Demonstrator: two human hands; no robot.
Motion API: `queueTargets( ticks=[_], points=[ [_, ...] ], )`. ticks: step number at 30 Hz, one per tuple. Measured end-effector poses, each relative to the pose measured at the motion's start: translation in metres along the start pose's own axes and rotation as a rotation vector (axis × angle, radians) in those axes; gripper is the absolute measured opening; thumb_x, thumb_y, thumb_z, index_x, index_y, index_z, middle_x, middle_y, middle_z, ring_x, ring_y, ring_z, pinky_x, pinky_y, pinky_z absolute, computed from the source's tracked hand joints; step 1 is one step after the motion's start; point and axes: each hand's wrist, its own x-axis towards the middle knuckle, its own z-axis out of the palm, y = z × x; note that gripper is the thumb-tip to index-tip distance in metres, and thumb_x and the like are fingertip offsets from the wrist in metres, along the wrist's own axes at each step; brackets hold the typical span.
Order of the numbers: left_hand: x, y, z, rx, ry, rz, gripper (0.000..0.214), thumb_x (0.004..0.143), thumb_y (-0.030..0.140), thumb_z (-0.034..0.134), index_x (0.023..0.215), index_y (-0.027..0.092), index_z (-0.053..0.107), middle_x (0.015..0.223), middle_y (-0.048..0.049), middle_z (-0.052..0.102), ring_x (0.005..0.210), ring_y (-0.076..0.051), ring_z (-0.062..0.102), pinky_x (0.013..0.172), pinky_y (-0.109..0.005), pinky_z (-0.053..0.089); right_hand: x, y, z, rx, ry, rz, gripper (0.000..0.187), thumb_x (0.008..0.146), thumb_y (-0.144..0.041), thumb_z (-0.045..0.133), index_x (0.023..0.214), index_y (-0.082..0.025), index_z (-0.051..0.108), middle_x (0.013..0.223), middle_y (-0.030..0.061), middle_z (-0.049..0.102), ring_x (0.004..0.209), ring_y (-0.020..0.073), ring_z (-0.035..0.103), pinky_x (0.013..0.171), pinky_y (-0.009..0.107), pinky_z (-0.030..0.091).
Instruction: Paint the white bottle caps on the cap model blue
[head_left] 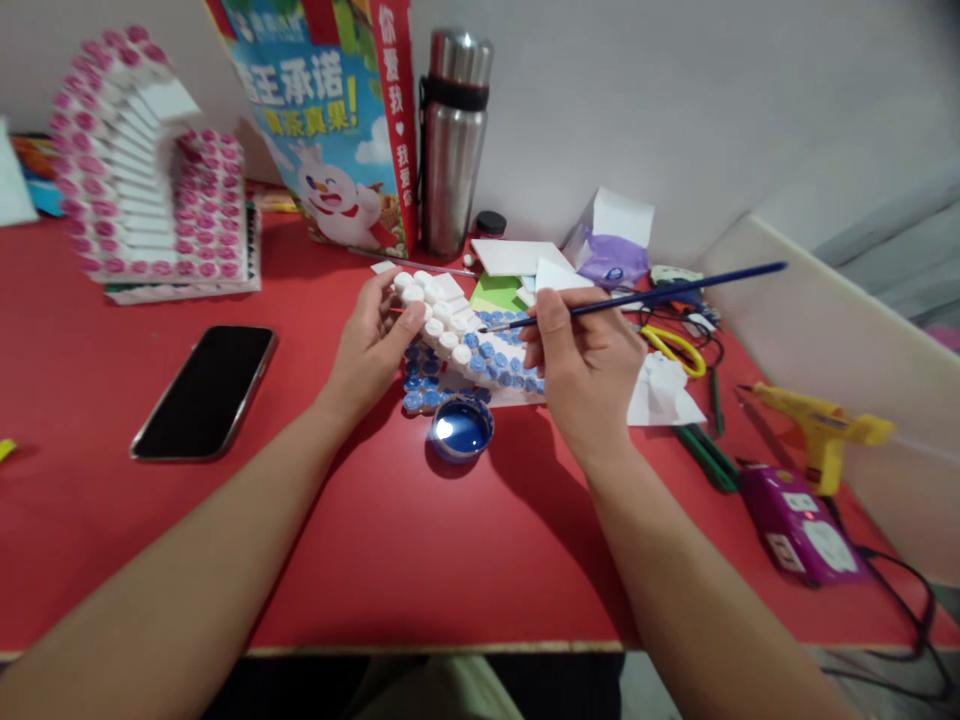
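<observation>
Between our hands, near the middle of the red table, we have a curved model faced with small round rolls, white along its upper left stretch and blue towards the lower right. Our left hand pinches its white end, the thumb laid over the rolls, and holds it tilted. Our right hand pinches a thin dark-blue brush between thumb and fingers, its tip at the border of white and blue; we cannot tell whether it touches. Just in front of the model we see a pot of blue paint. Farther out, a phone lies to our left, and a pink-and-white arch stands behind it. A steel flask rises beside a printed carton at the back; a yellow glue gun and a purple box with sockets lie to our right.
</observation>
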Motion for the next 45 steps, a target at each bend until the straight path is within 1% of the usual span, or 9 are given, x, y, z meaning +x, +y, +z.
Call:
queueTargets(
  ticks=[6, 11, 14, 18, 23, 30, 34, 40, 45],
  points=[
    [0.0004, 0.0005, -0.0008, 0.017, -0.007, 0.008, 0.066, 0.105, 0.064, 0.078, 0.155, 0.024, 0.063, 0.144, -0.0152, 0.078, 0.132, -0.033, 0.078, 0.111, -0.047, 0.068, 0.0002, 0.0017, -0.001, -0.031, -0.043, 0.028, 0.05, 0.112, -0.067, 0.074, 0.086, -0.024, 0.07, 0.068, -0.0036, 0.071, 0.057, 0.0121, 0.068, 0.06, 0.029, 0.054],
    [0.0002, 0.0012, -0.0008, 0.029, -0.01, 0.015, 0.062, 0.105, 0.062, 0.077, 0.153, 0.024, 0.064, 0.142, -0.0141, 0.077, 0.128, -0.031, 0.078, 0.108, -0.046, 0.068, -0.0004, -0.0025, -0.0001, -0.019, -0.007, 0.03, 0.05, 0.112, -0.068, 0.074, 0.087, -0.025, 0.071, 0.069, -0.0042, 0.072, 0.051, 0.0096, 0.062, 0.053, 0.027, 0.051],
    [0.0002, -0.0001, 0.0001, 0.026, 0.004, 0.013, 0.062, 0.105, 0.061, 0.077, 0.153, 0.024, 0.064, 0.143, -0.0141, 0.077, 0.126, -0.031, 0.078, 0.108, -0.046, 0.068, -0.0007, -0.0007, 0.0016, 0.027, -0.015, 0.034, 0.045, 0.112, -0.064, 0.075, 0.091, -0.025, 0.073, 0.071, -0.0049, 0.073, 0.05, 0.0089, 0.062, 0.05, 0.025, 0.049],
    [0.0003, -0.0013, 0.0001, 0.034, -0.004, 0.011, 0.064, 0.106, 0.063, 0.076, 0.155, 0.024, 0.063, 0.145, -0.0149, 0.076, 0.129, -0.032, 0.077, 0.112, -0.05, 0.068, -0.0004, 0.0014, 0.0011, 0.045, -0.049, 0.035, 0.043, 0.112, -0.059, 0.077, 0.087, -0.024, 0.071, 0.068, -0.0051, 0.072, 0.049, 0.0086, 0.061, 0.051, 0.025, 0.05],
    [0.0003, -0.0005, -0.0004, 0.027, -0.004, 0.006, 0.064, 0.105, 0.062, 0.077, 0.154, 0.024, 0.063, 0.142, -0.0147, 0.078, 0.125, -0.032, 0.078, 0.11, -0.051, 0.068, -0.0004, -0.0008, 0.0002, 0.032, -0.017, 0.032, 0.038, 0.112, -0.053, 0.077, 0.088, -0.024, 0.072, 0.069, -0.0051, 0.072, 0.05, 0.0088, 0.062, 0.051, 0.026, 0.05],
    [0.0, -0.0028, -0.0014, 0.037, -0.001, 0.0, 0.065, 0.106, 0.064, 0.076, 0.155, 0.025, 0.062, 0.147, -0.0152, 0.075, 0.131, -0.032, 0.076, 0.115, -0.05, 0.066, 0.0002, -0.0008, -0.0007, 0.014, -0.054, 0.037, 0.046, 0.112, -0.06, 0.076, 0.084, -0.024, 0.07, 0.067, -0.0043, 0.07, 0.052, 0.0098, 0.063, 0.053, 0.027, 0.051],
    [0.0002, -0.0016, -0.0028, 0.055, -0.018, -0.002, 0.065, 0.106, 0.065, 0.075, 0.157, 0.027, 0.061, 0.147, -0.0145, 0.075, 0.134, -0.033, 0.076, 0.116, -0.052, 0.066, 0.0001, -0.0018, -0.0004, 0.019, -0.011, 0.034, 0.041, 0.113, -0.057, 0.075, 0.088, -0.024, 0.072, 0.069, -0.0047, 0.072, 0.05, 0.0089, 0.061, 0.051, 0.026, 0.049],
    [-0.0002, 0.0004, -0.0025, 0.071, -0.005, -0.006, 0.065, 0.105, 0.064, 0.075, 0.156, 0.025, 0.062, 0.149, -0.0154, 0.074, 0.137, -0.034, 0.074, 0.12, -0.054, 0.064, 0.0009, -0.0005, -0.0007, 0.015, -0.049, 0.043, 0.04, 0.112, -0.052, 0.076, 0.085, -0.024, 0.071, 0.067, -0.0051, 0.069, 0.052, 0.0093, 0.063, 0.053, 0.027, 0.05],
    [-0.0003, 0.0008, -0.0013, 0.043, -0.002, -0.013, 0.064, 0.105, 0.063, 0.077, 0.155, 0.026, 0.063, 0.148, -0.0146, 0.076, 0.136, -0.034, 0.075, 0.119, -0.054, 0.065, -0.0013, -0.0023, -0.0012, -0.011, -0.035, 0.022, 0.041, 0.115, -0.059, 0.073, 0.09, -0.025, 0.07, 0.071, -0.0048, 0.071, 0.052, 0.0099, 0.061, 0.054, 0.029, 0.051]
  ],
)
